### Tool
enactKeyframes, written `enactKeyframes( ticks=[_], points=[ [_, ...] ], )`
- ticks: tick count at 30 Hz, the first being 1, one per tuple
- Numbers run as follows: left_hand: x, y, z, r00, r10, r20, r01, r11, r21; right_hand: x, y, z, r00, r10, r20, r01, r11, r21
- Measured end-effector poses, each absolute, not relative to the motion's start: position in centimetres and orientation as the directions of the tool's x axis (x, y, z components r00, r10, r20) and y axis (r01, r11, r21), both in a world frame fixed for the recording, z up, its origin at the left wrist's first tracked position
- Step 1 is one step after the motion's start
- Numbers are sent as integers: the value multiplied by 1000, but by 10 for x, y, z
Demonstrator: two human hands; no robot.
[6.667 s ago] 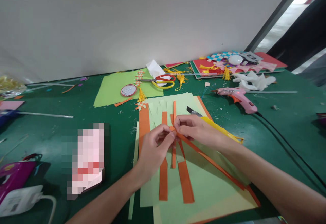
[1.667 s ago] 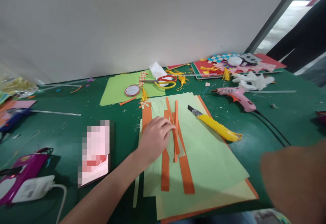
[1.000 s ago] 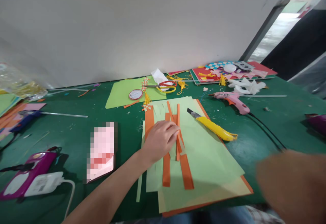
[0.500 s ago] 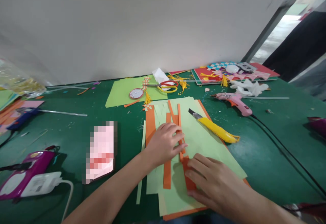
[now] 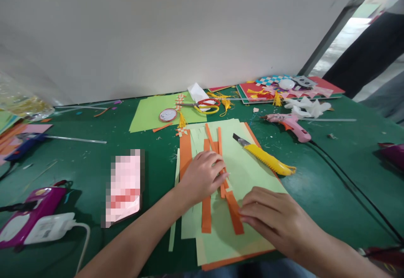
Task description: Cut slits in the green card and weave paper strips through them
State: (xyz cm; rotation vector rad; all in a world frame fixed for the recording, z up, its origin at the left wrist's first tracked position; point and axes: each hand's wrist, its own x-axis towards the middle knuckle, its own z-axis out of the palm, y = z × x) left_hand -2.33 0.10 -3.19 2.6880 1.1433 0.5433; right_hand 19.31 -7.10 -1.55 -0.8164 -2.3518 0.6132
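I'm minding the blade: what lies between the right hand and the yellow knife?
In the head view, only bare pale green paper lies between the right hand and the yellow knife.

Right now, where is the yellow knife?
In the head view, the knife lies right of centre, across the right edge of the pale green paper, beyond the right hand and nearer than the glue gun.

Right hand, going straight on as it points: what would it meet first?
The right hand would probably meet the slanted orange paper strip just left of it; whether they touch is unclear.
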Motion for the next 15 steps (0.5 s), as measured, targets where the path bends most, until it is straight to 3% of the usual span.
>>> enactKeyframes(
  ticks=[7,13,15],
  points=[
    [-24,1,-32,642,724,253,663,-690,292,203,-65,22,-635,637,436,451,765,-460],
    [-23,0,-31,644,720,258,665,-694,276,195,-63,3,-770,627,117,549,745,-379],
    [-23,0,-31,646,721,251,667,-693,274,190,-67,-9,-792,599,121,537,777,-330]
  ],
)
